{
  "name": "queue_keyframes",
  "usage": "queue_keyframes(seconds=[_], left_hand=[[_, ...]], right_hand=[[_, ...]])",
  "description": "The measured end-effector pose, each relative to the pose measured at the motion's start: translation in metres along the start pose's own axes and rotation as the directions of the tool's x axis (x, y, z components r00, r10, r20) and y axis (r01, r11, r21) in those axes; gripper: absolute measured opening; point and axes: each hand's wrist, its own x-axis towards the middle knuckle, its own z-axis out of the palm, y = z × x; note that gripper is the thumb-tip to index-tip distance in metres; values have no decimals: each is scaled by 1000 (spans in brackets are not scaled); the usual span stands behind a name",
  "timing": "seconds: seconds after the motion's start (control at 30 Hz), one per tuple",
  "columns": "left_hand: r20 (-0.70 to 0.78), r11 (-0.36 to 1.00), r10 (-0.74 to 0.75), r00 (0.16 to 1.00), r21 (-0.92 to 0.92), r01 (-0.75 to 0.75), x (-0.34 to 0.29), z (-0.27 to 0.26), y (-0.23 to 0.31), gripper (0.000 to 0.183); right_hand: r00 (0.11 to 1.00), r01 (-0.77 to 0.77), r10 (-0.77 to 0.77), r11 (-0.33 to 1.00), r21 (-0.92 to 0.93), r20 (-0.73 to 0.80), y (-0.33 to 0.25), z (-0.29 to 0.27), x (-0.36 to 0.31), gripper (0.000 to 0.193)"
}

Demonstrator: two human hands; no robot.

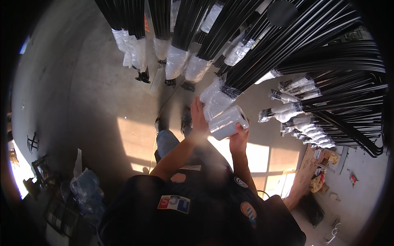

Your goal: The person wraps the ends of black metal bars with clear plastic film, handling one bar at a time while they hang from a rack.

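Note:
A roll of clear stretch film (223, 125) is in my right hand (239, 138), whose fingers curl round its right end by the core. The roll lies right against the lower end of a bundle of black rods (262, 57). Clear film (218, 100) covers that end. My left hand (199, 119) is at the left side of the wrapped end, fingers stretched out and together, the palm facing the bundle. Whether it presses on the film or only lies close, I cannot tell. Part of the left hand's thumb side is hidden by the roll.
Several more bundles of black rods with film-wrapped ends hang ahead, such as one at the left (130, 45). Other wrapped bundles (303, 110) crowd the right. A clear plastic bag (86, 184) lies at lower left. A wooden board (301, 176) stands at lower right.

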Motion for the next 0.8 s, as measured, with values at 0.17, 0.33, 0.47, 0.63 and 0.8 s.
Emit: queue_keyframes(seconds=[0.17, 0.33, 0.47, 0.63, 0.8], left_hand=[[39, 999, 45, 998, 18, -46, 0, -18, 5, 86], [116, 997, 22, 993, -72, -13, -4, -32, 13, 87], [120, 1000, -24, 993, -3, 25, -8, -29, 13, 88], [431, 993, -34, 902, -88, 80, -2, -54, 14, 72], [734, 901, -89, 674, -228, 368, 33, -44, -49, 59]], right_hand=[[994, -8, 9, 1000, -11, 104, -13, -19, 13, 70], [975, 38, 7, 979, -199, 224, 26, -43, 113, 52], [830, -55, 152, 980, -194, 536, 49, 27, 174, 53], [707, -197, 248, 969, -152, 663, 32, 46, 173, 55], [713, -255, 224, 965, -51, 665, 13, 19, 158, 56]])
